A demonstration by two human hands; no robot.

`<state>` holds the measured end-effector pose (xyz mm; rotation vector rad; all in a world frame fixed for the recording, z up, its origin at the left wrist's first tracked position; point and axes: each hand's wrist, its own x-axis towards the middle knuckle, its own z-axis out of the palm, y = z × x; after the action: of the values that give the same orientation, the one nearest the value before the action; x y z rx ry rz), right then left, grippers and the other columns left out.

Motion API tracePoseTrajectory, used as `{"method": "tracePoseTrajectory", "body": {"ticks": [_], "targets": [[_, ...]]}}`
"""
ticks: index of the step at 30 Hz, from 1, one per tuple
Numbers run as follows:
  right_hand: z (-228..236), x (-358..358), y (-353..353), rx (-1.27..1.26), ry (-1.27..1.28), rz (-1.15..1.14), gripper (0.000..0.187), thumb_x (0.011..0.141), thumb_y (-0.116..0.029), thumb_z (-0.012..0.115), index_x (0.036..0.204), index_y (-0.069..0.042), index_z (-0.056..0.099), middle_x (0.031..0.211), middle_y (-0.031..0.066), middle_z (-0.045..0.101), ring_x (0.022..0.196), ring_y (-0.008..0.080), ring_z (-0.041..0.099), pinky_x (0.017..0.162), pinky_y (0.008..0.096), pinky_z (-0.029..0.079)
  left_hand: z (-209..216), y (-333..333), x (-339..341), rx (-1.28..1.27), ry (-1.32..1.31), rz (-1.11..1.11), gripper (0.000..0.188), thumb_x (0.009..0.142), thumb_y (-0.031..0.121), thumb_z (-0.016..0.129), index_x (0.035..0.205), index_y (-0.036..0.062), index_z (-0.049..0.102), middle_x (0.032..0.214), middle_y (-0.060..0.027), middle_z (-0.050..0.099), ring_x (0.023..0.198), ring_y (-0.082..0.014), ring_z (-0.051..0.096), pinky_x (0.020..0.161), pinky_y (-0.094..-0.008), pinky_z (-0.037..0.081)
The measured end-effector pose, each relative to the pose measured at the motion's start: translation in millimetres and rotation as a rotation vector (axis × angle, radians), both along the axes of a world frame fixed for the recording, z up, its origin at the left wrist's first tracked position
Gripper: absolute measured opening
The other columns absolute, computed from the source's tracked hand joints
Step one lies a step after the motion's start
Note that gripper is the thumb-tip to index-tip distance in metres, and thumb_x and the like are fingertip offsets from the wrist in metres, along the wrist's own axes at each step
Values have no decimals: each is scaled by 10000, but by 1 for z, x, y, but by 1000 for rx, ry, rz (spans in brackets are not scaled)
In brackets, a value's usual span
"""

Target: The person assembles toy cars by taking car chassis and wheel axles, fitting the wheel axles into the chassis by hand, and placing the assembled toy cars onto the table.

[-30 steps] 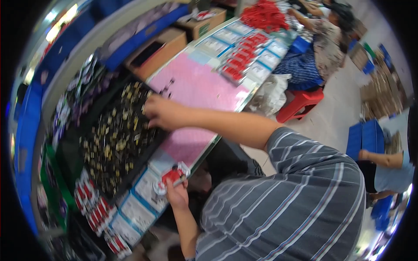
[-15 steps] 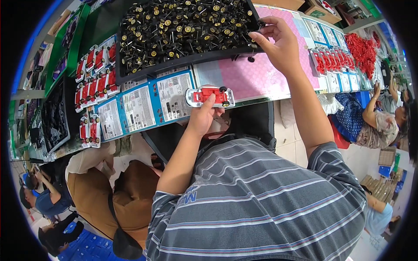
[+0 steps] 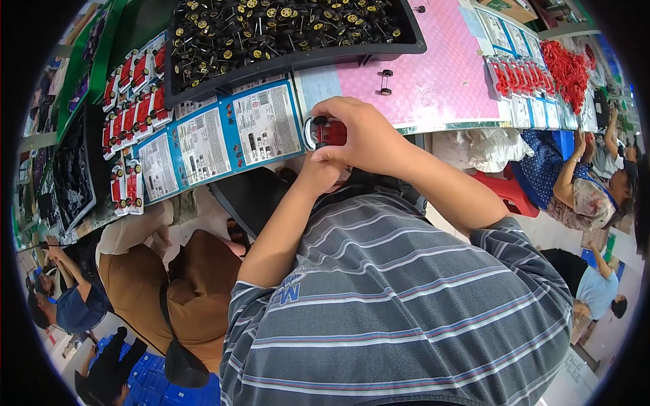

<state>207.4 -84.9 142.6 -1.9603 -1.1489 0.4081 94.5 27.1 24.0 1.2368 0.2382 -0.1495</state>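
Note:
Low at the table's near edge, my left hand [image 3: 321, 176] holds a small toy car [image 3: 332, 133] with its red underside up and white body edge showing. My right hand [image 3: 369, 135] curls over the car, thumb and fingers closed about a wheel axle at the car's left end. One black wheel [image 3: 320, 121] of that axle shows by the fingertips; the rest is hidden. My right palm covers the car's other end. Beyond the hands stands a black tray [image 3: 298, 59] heaped with wheel axles, many with yellow hubs.
A loose wheel axle [image 3: 386, 82] lies on the pink mat [image 3: 433, 81]; another [image 3: 420, 9] is farther back. Rows of red-and-white toy cars [image 3: 139, 118] sit at left, more [image 3: 518, 76] at right beside red parts [image 3: 563, 68]. Printed card sheets [image 3: 264, 125] cover the near table. Other people sit nearby.
My right hand has come from the tray's right edge down to the toy car, bringing a wheel axle. The left hand still holds the car. The view has shifted slightly.

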Motion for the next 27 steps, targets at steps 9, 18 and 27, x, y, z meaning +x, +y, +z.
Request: {"method": "tracePoseTrajectory", "body": {"ticks": [9,18,27], "targets": [[-36,60,-63,-89,-461,-433,438,810,-168,776,1193,-6,640,1240,188,636,1159,368,594,985,419,476,33,21,-13,-226,-185,149,316,1019,235,580,1262,35,551,1061,-82,677,874,-140,656,695,-271,514],[-63,79,-90,-127,-453,-423,522,798,-119,755,1282,-5,597,1259,186,621,1150,385,560,1007,431,454,56,150,-68,273,-39,592,301,1022,204,583,1259,21,548,1110,-94,683,955,-167,681,806,-311,548],[-83,82,-90,-4,-598,-540,499,803,-222,795,1216,-2,621,1184,173,649,1076,370,588,944,451,469,40,298,-127,1386,387,607,527,1048,305,478,1422,-66,469,1396,-301,535,1319,-382,515,1119,-399,370]]}}
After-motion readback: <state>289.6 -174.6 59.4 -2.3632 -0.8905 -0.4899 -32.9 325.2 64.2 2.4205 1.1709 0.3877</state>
